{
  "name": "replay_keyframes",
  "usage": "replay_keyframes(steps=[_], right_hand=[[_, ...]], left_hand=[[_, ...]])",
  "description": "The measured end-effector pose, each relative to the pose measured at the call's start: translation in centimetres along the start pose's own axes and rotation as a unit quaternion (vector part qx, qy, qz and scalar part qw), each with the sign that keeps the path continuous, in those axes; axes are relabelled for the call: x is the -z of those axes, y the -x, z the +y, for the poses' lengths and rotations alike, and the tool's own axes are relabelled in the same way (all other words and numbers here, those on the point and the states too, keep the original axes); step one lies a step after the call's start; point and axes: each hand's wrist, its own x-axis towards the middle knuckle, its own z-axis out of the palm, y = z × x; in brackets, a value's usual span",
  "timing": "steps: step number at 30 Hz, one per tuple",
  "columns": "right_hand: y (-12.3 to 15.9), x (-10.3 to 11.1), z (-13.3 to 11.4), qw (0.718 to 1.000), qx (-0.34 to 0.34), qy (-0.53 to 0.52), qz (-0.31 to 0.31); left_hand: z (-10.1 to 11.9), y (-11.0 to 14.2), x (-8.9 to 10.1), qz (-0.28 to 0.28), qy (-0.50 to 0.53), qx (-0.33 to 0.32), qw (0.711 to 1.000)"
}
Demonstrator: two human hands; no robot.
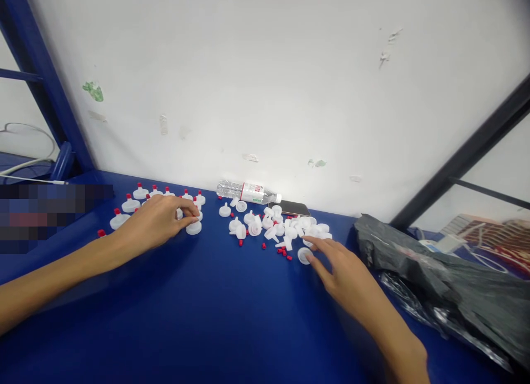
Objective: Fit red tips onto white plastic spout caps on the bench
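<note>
At least ten red-tipped caps (131, 205) stand by my left hand (159, 221), fingers pinching one nozzle cap (194, 228); my right hand (345, 273), fingers parted, touches one white disc (305, 256).

table (248, 317): smooth, low sheen
wall (265, 85): matt, scuffed
bottle (248, 192): clear, glossy plastic
white lids (193, 227): translucent plastic
bag (447, 279): wrinkled, shiny plastic

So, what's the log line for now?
left hand: pinching top of white piece | right hand: touching white disc | loose red caps: scattered
</note>
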Motion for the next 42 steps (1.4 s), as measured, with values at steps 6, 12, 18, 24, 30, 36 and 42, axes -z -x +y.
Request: replay_keyframes(steps=[6, 12, 18, 24, 30, 36, 42], right_hand=[[-0.1, -0.1, 0.2, 0.998, -0.001, -0.019, -0.054], [-0.2, 0.2, 0.1, 0.999, -0.027, -0.040, -0.012], [-0.2, 0.8, -0.1, 0.991, -0.096, -0.084, 0.038], [-0.1, 1.3, 1.1, 0.983, -0.152, -0.094, 0.036], [0.2, 2.0, 2.1, 0.985, -0.147, -0.086, 0.035], [0.1, 1.8, 2.0, 0.982, -0.148, -0.114, 0.029], [0.1, 1.7, 1.9, 0.979, -0.144, -0.138, 0.048]], left_hand=[[0.2, 0.0, 0.0, 0.000, -0.005, 0.014, 1.000], [0.1, 0.0, -0.3, 0.008, -0.015, -0.001, 1.000], [0.1, 0.2, -0.5, 0.014, -0.024, -0.026, 0.999], [0.0, 0.3, -0.8, 0.009, -0.041, -0.041, 0.998], [-0.4, 0.5, -1.5, -0.008, -0.056, -0.057, 0.997], [-0.7, 0.7, -2.0, -0.020, -0.064, -0.087, 0.994], [0.7, 1.7, -1.9, 0.005, -0.085, -0.062, 0.994]])
